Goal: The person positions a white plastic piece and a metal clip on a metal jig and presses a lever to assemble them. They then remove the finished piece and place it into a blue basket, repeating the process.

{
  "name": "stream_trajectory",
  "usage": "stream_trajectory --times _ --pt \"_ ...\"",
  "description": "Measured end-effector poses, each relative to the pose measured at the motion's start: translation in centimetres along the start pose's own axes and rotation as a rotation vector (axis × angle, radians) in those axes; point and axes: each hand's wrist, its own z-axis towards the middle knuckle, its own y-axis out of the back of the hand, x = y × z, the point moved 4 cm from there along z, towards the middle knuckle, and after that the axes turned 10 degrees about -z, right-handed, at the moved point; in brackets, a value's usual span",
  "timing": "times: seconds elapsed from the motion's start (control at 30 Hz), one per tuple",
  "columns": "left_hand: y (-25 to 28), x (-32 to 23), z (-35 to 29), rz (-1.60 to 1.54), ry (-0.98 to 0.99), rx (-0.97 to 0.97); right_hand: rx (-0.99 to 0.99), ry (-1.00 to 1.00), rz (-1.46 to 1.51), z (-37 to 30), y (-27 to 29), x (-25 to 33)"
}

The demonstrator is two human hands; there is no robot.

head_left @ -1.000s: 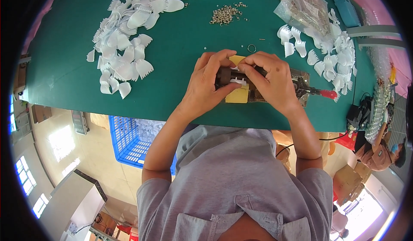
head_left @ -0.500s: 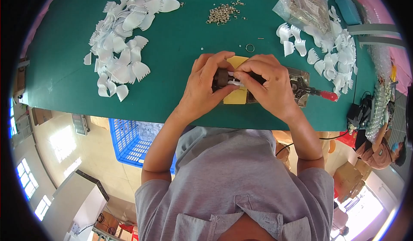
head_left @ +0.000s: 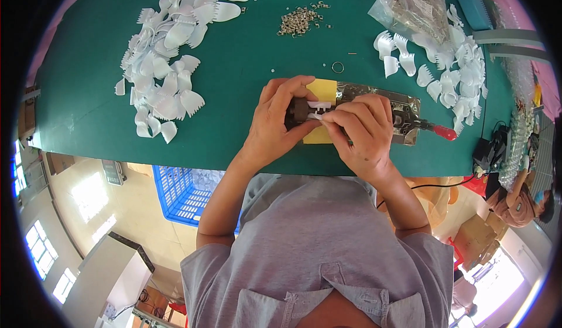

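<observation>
The white plastic part (head_left: pixel 319 104) sits near the left end of the clamp (head_left: pixel 405 117) on the bench (head_left: pixel 234 94), long axis left-to-right; the red handle (head_left: pixel 444 132) points right. The left hand (head_left: pixel 270 114) arches around that end, the right hand (head_left: pixel 364 129) bunches beside it; I cannot tell either grip.

I see a broad, flat tabletop (head_left: pixel 234 105) in deep solid green. Toothed plastic pieces (head_left: pixel 158 66) at upper left gleam white; small metal clips (head_left: pixel 298 22) at upper centre look silvery gold. Around centre: a slim white plastic part (head_left: pixel 319 104), a flat yellow pad (head_left: pixel 324 88), a blackish metal fixture (head_left: pixel 404 119) with a bright red rounded handle (head_left: pixel 445 132). The slotted plastic basket (head_left: pixel 175 193), lower left, is vivid blue.
</observation>
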Motion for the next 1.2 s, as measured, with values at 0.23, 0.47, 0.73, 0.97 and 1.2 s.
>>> stream_trajectory --times 0.23,0.47,0.73,0.97,1.2 --pt "-0.1 0.1 -0.1 -0.003 0.014 0.005 0.110 -0.171 0.204 0.3 0.6 -0.9" --pt "0.0 0.0 0.2 0.016 -0.028 -0.003 0.294 -0.312 0.221 1.7 -0.5 -2.4" --pt "0.3 0.0 0.3 -0.013 -0.002 0.024 0.379 -0.383 0.348 2.3 -0.6 -2.3" --pt "-0.2 0.4 0.2 -0.031 -0.007 0.046 0.390 -0.528 0.480 1.6 -0.6 -2.8" --pt "-0.4 0.3 0.3 -0.024 -0.013 0.062 0.230 -0.278 0.053 0.6 1.0 -0.4"
